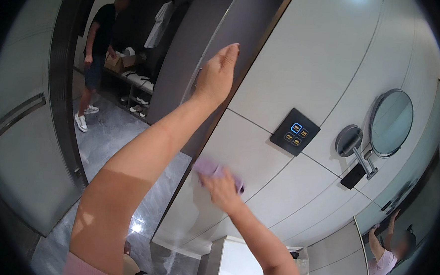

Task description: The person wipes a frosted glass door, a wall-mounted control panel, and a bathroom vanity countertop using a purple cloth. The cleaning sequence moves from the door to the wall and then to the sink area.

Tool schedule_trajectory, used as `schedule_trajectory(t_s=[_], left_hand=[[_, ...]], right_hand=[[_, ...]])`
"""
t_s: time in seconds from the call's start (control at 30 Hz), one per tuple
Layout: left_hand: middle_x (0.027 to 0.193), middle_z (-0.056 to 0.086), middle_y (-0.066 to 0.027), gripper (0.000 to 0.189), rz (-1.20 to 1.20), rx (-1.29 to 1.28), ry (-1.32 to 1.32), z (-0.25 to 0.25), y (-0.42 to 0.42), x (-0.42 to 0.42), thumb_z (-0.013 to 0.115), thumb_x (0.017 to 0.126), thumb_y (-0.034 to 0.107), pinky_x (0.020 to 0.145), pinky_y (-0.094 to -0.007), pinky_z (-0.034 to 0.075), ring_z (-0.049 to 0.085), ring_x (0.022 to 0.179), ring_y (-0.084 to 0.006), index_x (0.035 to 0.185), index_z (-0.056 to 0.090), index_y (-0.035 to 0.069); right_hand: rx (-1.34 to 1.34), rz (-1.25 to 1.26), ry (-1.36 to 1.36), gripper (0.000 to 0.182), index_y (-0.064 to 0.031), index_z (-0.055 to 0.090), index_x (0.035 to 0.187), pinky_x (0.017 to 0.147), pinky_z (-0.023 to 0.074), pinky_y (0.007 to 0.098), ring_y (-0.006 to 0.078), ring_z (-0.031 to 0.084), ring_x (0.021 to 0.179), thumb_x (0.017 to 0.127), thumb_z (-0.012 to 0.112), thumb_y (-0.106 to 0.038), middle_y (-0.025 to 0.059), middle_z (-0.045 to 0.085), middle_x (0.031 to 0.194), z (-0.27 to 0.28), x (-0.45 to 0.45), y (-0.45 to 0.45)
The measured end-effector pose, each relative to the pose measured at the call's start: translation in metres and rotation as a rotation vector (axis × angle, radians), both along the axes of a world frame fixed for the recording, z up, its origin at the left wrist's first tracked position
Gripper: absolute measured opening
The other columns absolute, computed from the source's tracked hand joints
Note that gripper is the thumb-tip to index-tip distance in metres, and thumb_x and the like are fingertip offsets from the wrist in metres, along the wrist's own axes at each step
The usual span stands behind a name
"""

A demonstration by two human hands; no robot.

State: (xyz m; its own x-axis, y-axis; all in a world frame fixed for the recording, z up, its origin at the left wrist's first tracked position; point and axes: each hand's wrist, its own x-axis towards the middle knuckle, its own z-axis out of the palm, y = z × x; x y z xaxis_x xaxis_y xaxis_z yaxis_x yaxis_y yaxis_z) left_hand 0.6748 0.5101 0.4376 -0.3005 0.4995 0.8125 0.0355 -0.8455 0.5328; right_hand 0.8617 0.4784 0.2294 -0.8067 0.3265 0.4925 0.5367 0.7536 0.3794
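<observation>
A light purple cloth (208,166) is pressed under my right hand (223,190) against the pale tiled wall (263,169). Both hand and cloth are blurred. Higher up, my left hand (217,75) is raised by the dark trim (242,77) at the wall's edge, in front of a grey panel. Its fingers are mostly turned away, so I cannot tell whether they touch or grip anything. To the right of the cloth, a black switch panel (295,132) with one button lit blue is set in the wall.
A round magnifying mirror (391,122) juts out on a jointed arm at right. Below stands a white cabinet (241,265). A glass door (30,127) is at left. Beyond the doorway, another person (100,38) stands by a cardboard box (121,62) on a shoe bench.
</observation>
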Motion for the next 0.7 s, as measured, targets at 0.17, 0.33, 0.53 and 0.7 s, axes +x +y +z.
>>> schedule_trajectory(t_s=[0.17, 0.33, 0.53, 0.7], left_hand=[[0.117, 0.054, -0.0206, 0.057, 0.244, 0.085, 0.174, 0.023, -0.015, 0.029, 0.036, 0.093, 0.043, 0.096, -0.0369, 0.037, 0.049, 0.113, -0.0338, 0.126, 0.042, -0.003], [0.114, 0.054, -0.0221, 0.048, 0.397, 0.173, 0.167, 0.028, -0.003, 0.030, 0.034, 0.094, 0.035, 0.087, -0.0403, 0.043, 0.052, 0.105, -0.0371, 0.123, 0.044, -0.002], [0.107, 0.059, -0.0212, 0.044, 0.458, 0.158, 0.168, 0.021, -0.004, 0.036, 0.034, 0.095, 0.033, 0.083, -0.0416, 0.045, 0.056, 0.098, -0.0376, 0.121, 0.047, 0.000], [0.103, 0.060, -0.0216, 0.044, 0.544, 0.191, 0.172, 0.022, -0.005, 0.030, 0.034, 0.095, 0.034, 0.080, -0.0420, 0.046, 0.057, 0.096, -0.0380, 0.119, 0.048, 0.000]], right_hand=[[-0.092, -0.048, -0.261, 0.046, -0.0120, 0.051, 0.121, 0.105, 0.0242, 0.0397, 0.0159, 0.049, 0.103, 0.075, 0.046, -0.007, 0.0019, 0.054, 0.104, -0.075, 0.077, -0.030], [-0.104, 0.008, -0.355, 0.043, -0.0123, 0.051, 0.121, 0.108, 0.0214, 0.0385, 0.0106, 0.049, 0.099, 0.078, 0.046, -0.010, -0.0031, 0.053, 0.097, -0.081, 0.121, -0.037], [0.026, 0.036, -0.159, 0.043, -0.0190, 0.056, 0.117, 0.100, 0.0272, 0.0365, 0.0149, 0.053, 0.093, 0.074, 0.057, -0.015, -0.0021, 0.056, 0.092, -0.048, 0.108, -0.023], [0.173, -0.099, 0.097, 0.048, -0.0169, 0.056, 0.118, 0.100, 0.0291, 0.0428, 0.0172, 0.054, 0.085, 0.071, 0.053, -0.005, -0.0013, 0.056, 0.089, 0.044, 0.047, -0.025]])
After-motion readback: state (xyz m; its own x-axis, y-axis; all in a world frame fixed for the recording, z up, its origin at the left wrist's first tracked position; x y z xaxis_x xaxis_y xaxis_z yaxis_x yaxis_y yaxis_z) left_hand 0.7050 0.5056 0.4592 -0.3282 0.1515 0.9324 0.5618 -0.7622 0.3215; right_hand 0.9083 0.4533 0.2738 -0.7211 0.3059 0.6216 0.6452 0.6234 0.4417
